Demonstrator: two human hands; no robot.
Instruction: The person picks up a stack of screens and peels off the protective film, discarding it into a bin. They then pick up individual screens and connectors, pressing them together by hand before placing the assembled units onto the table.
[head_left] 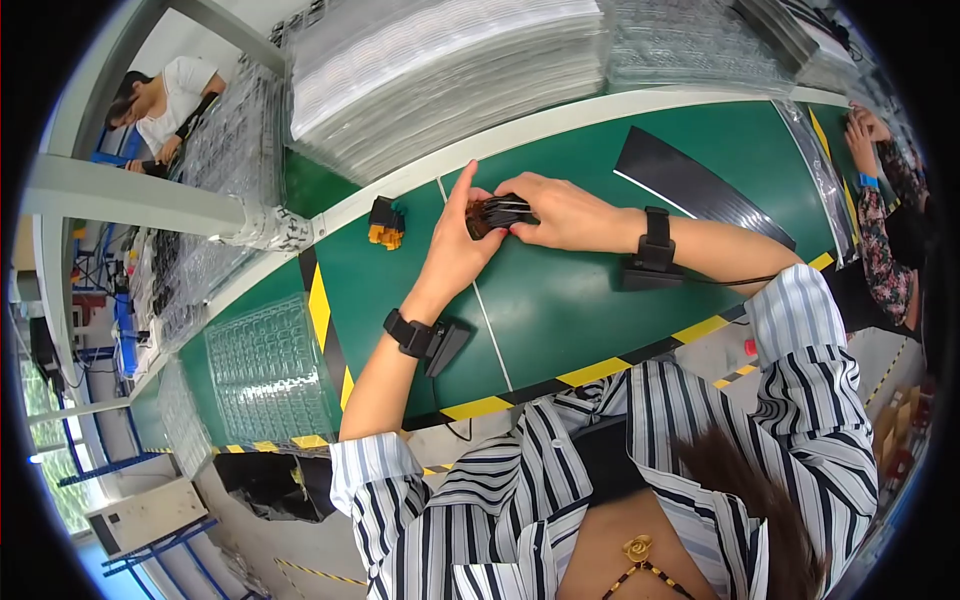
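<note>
Above the green tabletop, both my hands meet around a small dark block (502, 212) with a brownish left end and several thin, pale metal strips across it. My left hand (462, 240) grips its left end, with the index finger stretched out past it. My right hand (572, 214) closes on the right side, thumb below and fingers above. Much of the block is covered by the fingers, and its exact kind cannot be made out. Left of my hands, a little black and orange plastic part (386, 222) stands on the table.
A black ribbed sheet (690, 185) with a white edge lies beyond my right forearm. Tall stacks of clear plastic trays (440, 80) line the far side. Another clear tray (265, 365) rests at left. One person sits at far left; another person's hands (862, 140) work at far right.
</note>
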